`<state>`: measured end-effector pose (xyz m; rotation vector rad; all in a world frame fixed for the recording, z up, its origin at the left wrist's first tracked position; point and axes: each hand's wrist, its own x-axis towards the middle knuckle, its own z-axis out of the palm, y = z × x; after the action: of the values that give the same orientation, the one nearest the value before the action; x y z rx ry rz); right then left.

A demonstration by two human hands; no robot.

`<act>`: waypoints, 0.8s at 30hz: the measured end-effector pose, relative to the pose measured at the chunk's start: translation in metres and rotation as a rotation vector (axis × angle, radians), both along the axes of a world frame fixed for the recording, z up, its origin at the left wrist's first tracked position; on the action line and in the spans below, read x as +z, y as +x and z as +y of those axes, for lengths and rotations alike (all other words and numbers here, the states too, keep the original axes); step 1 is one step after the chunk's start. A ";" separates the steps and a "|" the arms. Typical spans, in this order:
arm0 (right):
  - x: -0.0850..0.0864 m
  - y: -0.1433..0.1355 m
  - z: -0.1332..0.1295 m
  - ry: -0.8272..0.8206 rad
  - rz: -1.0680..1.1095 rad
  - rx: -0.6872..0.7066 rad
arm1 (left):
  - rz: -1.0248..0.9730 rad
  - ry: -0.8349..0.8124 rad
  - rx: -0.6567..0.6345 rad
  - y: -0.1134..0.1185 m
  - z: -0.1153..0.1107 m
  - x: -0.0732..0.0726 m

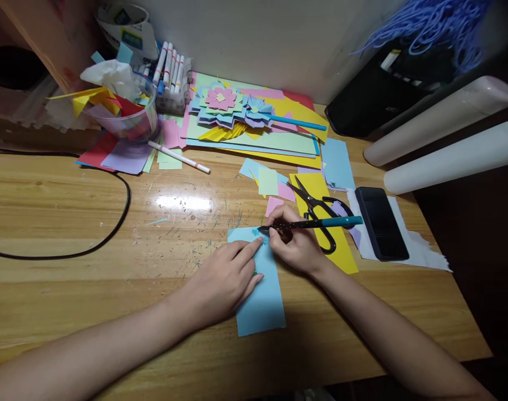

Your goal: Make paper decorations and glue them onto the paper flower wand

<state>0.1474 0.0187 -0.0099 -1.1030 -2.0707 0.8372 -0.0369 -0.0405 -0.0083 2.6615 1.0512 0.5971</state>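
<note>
A light blue paper strip [262,301] lies on the wooden table near the middle. My left hand [228,273] rests on its left part, fingers extended and pressing the paper, with the index fingertip beside a small teal drawn or stuck shape [256,232] at the top. My right hand [294,240] pinches a dark speckled pen with a teal end [341,221], its tip touching the paper near that shape. Black-handled scissors [314,205] lie open on a yellow sheet [341,262] just beyond my right hand.
A black phone [382,223] lies on white paper at the right. Paper flowers [220,100] sit on stacked coloured sheets at the back. A clear cup of scraps [132,120], a white marker [178,156] and a black cable [126,206] are to the left.
</note>
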 end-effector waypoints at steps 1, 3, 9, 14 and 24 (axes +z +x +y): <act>0.000 0.000 0.000 0.002 0.009 -0.005 | -0.002 -0.001 0.002 0.000 0.000 0.000; 0.000 0.000 0.000 0.002 0.020 -0.006 | -0.005 -0.002 0.002 0.000 0.000 0.001; -0.001 0.000 0.000 0.020 -0.018 0.018 | 0.000 -0.009 -0.002 0.001 0.000 0.000; -0.003 0.001 0.000 -0.002 -0.006 -0.005 | -0.010 -0.014 -0.006 0.001 0.000 0.001; 0.000 0.000 0.000 0.023 0.008 -0.015 | 0.012 -0.012 -0.010 0.000 0.000 0.001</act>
<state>0.1472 0.0188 -0.0097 -1.1002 -2.0579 0.8076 -0.0371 -0.0409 -0.0078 2.6621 1.0401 0.5724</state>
